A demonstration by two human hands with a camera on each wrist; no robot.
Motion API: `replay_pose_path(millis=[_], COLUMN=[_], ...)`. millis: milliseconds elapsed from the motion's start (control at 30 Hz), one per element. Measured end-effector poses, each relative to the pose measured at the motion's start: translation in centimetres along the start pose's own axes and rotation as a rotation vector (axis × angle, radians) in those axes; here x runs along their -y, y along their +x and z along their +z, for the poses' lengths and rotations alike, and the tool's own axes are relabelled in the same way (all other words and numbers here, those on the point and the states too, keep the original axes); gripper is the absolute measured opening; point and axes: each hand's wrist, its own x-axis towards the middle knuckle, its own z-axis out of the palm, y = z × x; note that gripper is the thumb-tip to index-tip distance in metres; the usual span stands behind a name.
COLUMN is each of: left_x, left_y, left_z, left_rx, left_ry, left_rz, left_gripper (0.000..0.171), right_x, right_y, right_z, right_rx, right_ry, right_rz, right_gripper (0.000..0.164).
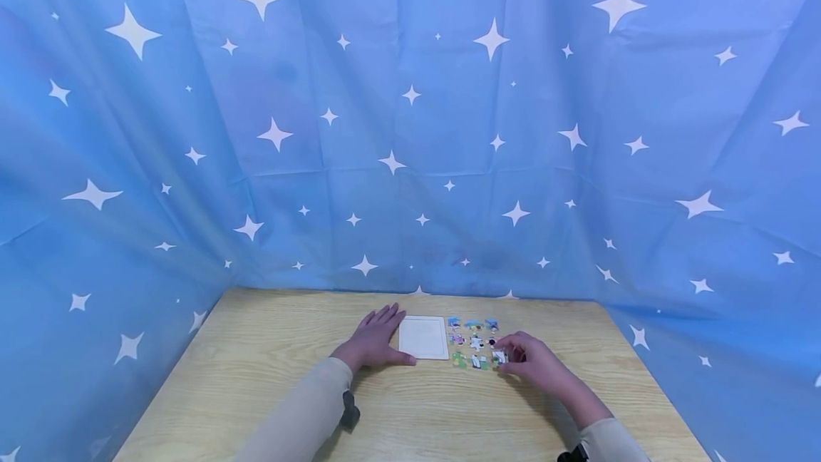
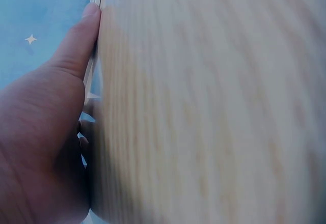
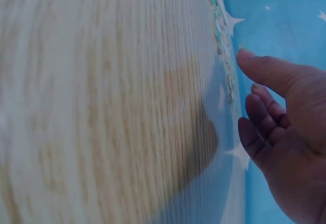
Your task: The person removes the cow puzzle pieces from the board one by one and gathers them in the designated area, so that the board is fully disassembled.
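Observation:
A white square puzzle tray with a raised rim lies on the table. My left hand rests at its left side, fingers spread and thumb along the near left corner. In the left wrist view that thumb stretches along the tray's edge. Right of the tray, colourful jigsaw pieces lie apart in rows. My right hand hovers at the right end of these rows, thumb and fingers bent around the near right piece. The right wrist view shows its thumb raised off the tabletop, nothing visibly held.
The wooden table has its far edge against a blue curtain with white stars, which also hangs along both sides. A dark strap sits on the left wrist, and another on the right.

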Motion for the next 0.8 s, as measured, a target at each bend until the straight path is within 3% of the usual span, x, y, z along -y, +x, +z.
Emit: replay_pose_path(millis=[233, 333, 567, 800], left_x=[0.3, -0.3, 0.0, -1.1], left_y=[0.2, -0.1, 0.0, -0.6], left_z=[0.4, -0.2, -0.2, -1.0], left_rx=[-0.003, 0.003, 0.0, 0.017], left_ry=[0.014, 0.023, 0.018, 0.013], left_rz=[-0.009, -0.004, 0.008, -0.008], left_gripper=[0.122, 0.119, 0.118, 0.118], right_x=[-0.7, -0.9, -1.2, -1.2], right_y=[0.0, 0.0, 0.1, 0.3], right_z=[0.2, 0.3, 0.5, 0.3], right_rx=[0.005, 0.003, 0.01, 0.035], right_ry=[0.007, 0.007, 0.004, 0.016], right_rz=[0.009, -0.002, 0.003, 0.019], right_gripper=[0.039, 0.038, 0.036, 0.034])
